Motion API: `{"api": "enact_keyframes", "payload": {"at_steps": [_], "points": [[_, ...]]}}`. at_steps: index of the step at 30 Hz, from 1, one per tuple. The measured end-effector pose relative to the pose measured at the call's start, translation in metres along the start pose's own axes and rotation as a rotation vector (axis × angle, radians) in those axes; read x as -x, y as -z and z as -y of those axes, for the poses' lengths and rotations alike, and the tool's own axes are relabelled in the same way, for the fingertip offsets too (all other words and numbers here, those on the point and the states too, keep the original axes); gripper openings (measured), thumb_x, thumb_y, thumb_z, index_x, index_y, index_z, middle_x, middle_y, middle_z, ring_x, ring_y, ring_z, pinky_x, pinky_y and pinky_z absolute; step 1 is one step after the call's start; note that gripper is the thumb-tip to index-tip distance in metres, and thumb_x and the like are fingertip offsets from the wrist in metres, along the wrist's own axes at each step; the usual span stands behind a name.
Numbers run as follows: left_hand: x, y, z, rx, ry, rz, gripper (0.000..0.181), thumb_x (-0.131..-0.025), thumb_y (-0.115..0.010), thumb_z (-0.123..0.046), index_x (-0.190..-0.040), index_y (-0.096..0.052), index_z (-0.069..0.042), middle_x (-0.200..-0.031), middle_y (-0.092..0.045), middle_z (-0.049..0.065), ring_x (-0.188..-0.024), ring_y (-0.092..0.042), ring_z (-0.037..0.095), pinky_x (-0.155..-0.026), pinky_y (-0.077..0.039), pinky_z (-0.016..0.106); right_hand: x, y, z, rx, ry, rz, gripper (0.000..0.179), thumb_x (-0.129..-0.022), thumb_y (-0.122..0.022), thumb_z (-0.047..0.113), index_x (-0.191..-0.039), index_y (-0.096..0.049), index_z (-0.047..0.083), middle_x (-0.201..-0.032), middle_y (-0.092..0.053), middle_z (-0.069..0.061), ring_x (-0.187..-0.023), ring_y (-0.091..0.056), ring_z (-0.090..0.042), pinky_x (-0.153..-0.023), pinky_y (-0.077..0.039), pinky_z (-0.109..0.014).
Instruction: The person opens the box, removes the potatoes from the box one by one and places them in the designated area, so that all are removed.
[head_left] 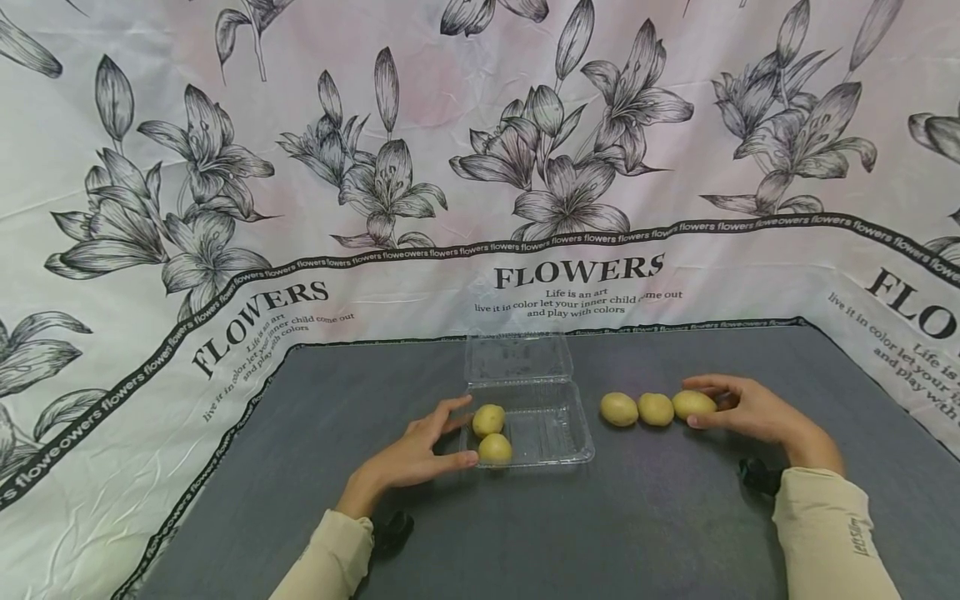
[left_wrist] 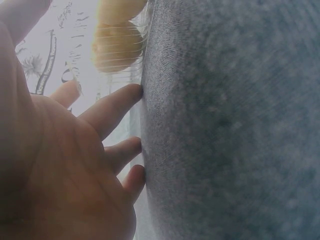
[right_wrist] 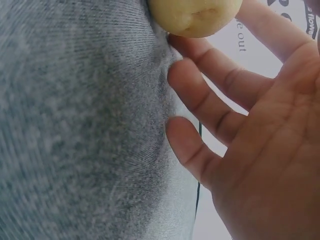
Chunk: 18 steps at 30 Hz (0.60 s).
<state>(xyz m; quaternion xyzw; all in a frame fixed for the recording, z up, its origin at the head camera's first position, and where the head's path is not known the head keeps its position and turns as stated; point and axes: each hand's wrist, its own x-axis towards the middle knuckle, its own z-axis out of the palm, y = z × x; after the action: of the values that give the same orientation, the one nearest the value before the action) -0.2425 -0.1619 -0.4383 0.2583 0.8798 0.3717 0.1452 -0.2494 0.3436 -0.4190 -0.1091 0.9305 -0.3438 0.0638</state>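
Observation:
On the grey table, a clear plastic clamshell container [head_left: 542,429] lies with its lid [head_left: 517,358] folded back. Inside it, along the left side, sit two small yellow potatoes, a rear one [head_left: 488,420] and a front one [head_left: 495,450]. My left hand [head_left: 420,446] spreads its fingers and thumb at the container's left edge; in the left wrist view several fingertips [left_wrist: 134,91] rest on the table. Right of the container is a row of potatoes: a left one [head_left: 618,409], a middle one [head_left: 656,409] and a right one [head_left: 693,404]. My right hand [head_left: 750,410] pinches the right one between thumb and fingers.
A white cloth [head_left: 420,296] printed with flowers and lettering hangs behind the table and along its sides. Dark wrist devices show below the left wrist [head_left: 393,533] and the right wrist [head_left: 761,477].

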Motion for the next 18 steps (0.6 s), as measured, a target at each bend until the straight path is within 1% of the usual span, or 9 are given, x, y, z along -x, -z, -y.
{"api": "enact_keyframes", "payload": {"at_steps": [3,5,9,14,18], "points": [[0.001,0.0,-0.001,-0.006,0.014,-0.004,0.088,-0.095,-0.065,-0.058,-0.163,-0.017,-0.029,-0.163,-0.04,-0.001,-0.157,-0.017,0.039,-0.117,-0.012,0.075,0.0,0.001,0.001,0.014,-0.002,0.001,0.073,-0.089,-0.08,0.035,-0.146,-0.052,0.0,-0.136,-0.058,-0.032,-0.1,-0.063,-0.022,-0.076,-0.052,-0.036],[0.001,0.0,-0.001,-0.008,0.019,-0.005,0.088,-0.095,-0.065,-0.058,-0.163,-0.017,-0.029,-0.163,-0.04,-0.001,-0.157,-0.015,0.04,-0.117,-0.01,0.075,0.0,0.002,0.002,0.019,0.001,-0.001,0.074,-0.089,-0.08,0.035,-0.148,-0.05,0.0,-0.137,-0.057,-0.033,-0.102,-0.064,-0.026,-0.077,-0.054,-0.038],[0.001,0.0,-0.001,-0.01,0.024,-0.007,0.088,-0.095,-0.065,-0.058,-0.163,-0.017,-0.03,-0.163,-0.041,-0.002,-0.157,-0.014,0.04,-0.117,-0.01,0.074,0.001,0.002,0.004,0.032,0.007,-0.008,0.075,-0.09,-0.079,0.036,-0.15,-0.048,0.002,-0.139,-0.055,-0.034,-0.107,-0.064,-0.033,-0.08,-0.055,-0.044],[-0.001,-0.001,0.001,-0.036,0.013,-0.012,0.088,-0.095,-0.064,-0.059,-0.163,-0.017,-0.028,-0.162,-0.041,-0.001,-0.157,-0.018,0.036,-0.119,-0.01,0.071,-0.001,0.002,0.008,0.065,0.018,-0.034,0.074,-0.091,-0.077,0.038,-0.151,-0.048,0.005,-0.138,-0.056,-0.031,-0.109,-0.06,-0.035,-0.079,-0.051,-0.042],[-0.001,-0.001,0.001,-0.044,0.02,-0.014,0.089,-0.094,-0.064,-0.061,-0.163,-0.017,-0.03,-0.162,-0.042,-0.002,-0.158,-0.017,0.035,-0.12,-0.01,0.069,-0.003,0.002,0.012,0.075,0.029,-0.056,0.075,-0.091,-0.077,0.039,-0.152,-0.047,0.006,-0.139,-0.056,-0.031,-0.112,-0.058,-0.039,-0.079,-0.05,-0.042]]}}
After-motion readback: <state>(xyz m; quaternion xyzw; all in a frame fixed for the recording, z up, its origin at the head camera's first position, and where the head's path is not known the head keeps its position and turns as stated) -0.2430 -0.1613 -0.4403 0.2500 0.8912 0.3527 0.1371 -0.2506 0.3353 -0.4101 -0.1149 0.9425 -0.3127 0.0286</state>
